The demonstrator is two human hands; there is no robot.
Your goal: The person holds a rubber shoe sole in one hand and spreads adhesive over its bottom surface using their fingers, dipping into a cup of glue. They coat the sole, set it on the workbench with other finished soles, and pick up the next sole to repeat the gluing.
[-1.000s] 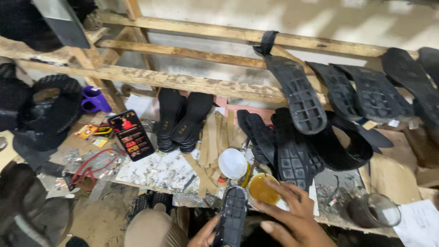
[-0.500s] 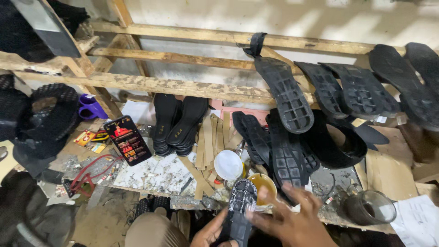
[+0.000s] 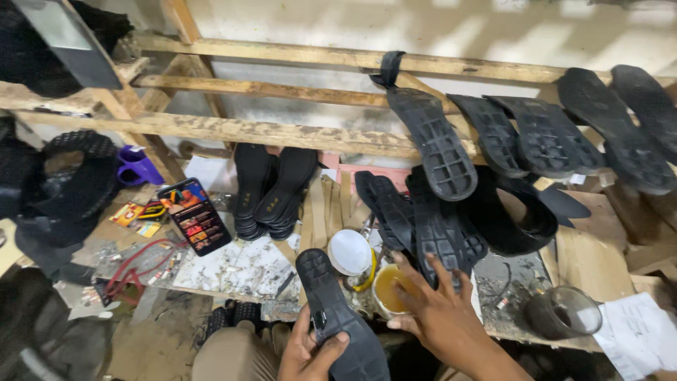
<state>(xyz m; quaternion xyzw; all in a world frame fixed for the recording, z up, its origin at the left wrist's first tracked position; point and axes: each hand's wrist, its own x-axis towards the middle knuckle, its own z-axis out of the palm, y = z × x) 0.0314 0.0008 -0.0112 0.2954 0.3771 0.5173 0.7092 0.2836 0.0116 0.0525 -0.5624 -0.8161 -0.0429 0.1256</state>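
The left hand [image 3: 307, 353] holds a black shoe sole [image 3: 338, 317] low in the middle, with the thumb pressed across it. The sole points up toward the messy wooden bench [image 3: 585, 261]. The right hand [image 3: 437, 314] is spread open and holds nothing. Its fingers touch a small tin of yellow glue [image 3: 390, 289], just beside the sole. A round white lid [image 3: 350, 252] leans next to the tin. Right behind the hand stands a bunch of black soles [image 3: 423, 226], very close to the fingers. More soles [image 3: 271, 187] lean at the back, and others hang on the wooden rail [image 3: 282, 130] above. A phone [image 3: 194, 216] lies to the left, near some red wire [image 3: 130, 264]. A glass cup [image 3: 562, 312] sits on the right beside white paper [image 3: 638, 335].
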